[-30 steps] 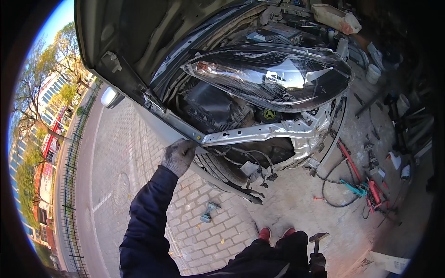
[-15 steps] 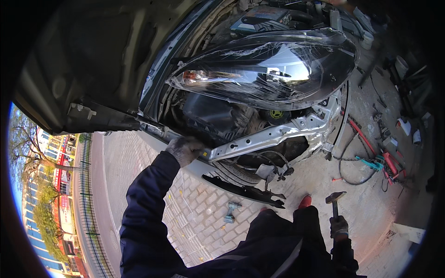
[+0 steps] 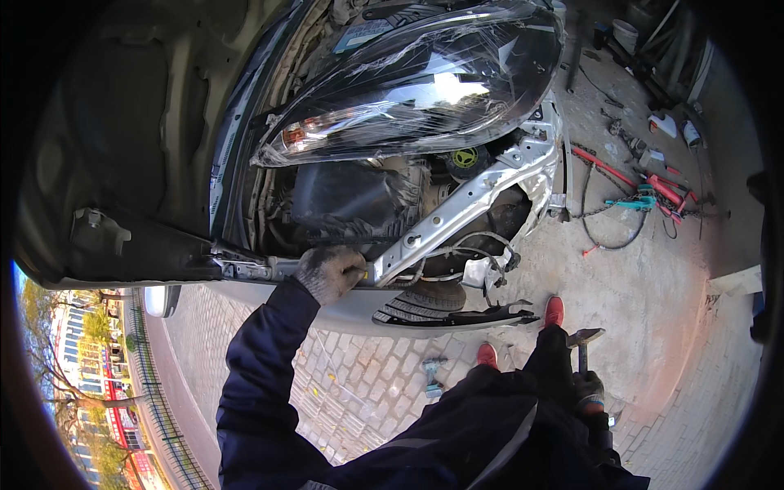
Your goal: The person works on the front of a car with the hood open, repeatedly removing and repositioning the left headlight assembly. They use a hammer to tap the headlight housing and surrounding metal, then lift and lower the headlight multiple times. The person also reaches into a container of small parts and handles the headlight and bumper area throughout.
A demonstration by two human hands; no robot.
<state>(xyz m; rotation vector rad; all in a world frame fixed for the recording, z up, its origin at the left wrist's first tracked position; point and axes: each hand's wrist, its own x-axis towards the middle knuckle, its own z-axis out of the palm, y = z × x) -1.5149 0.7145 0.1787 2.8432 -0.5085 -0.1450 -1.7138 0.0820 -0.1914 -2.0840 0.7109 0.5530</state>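
Observation:
My gloved left hand point(image 3: 330, 274) is at the inner end of a bare silver metal rail point(image 3: 445, 214), along the car's fender edge. Its fingers are bent and pressed together beside a small yellow spot; whatever they may hold is hidden. Down at my right side, my gloved right hand point(image 3: 588, 387) grips a hammer point(image 3: 585, 336) by its handle, head up. A headlight point(image 3: 416, 102) wrapped in clear film lies across the engine bay, above a black plastic box point(image 3: 347, 194).
The raised hood point(image 3: 122, 139) stands at left. A tire point(image 3: 425, 300) and black trim strip point(image 3: 457, 317) show below the rail. A teal cordless drill point(image 3: 433, 377) lies on the paving. To the right are a red tool point(image 3: 665, 192), chain and cable on the concrete.
My view has shifted, so the car sits differently in the picture. The left hand stays at the rail's end, and the right hand still holds the hammer.

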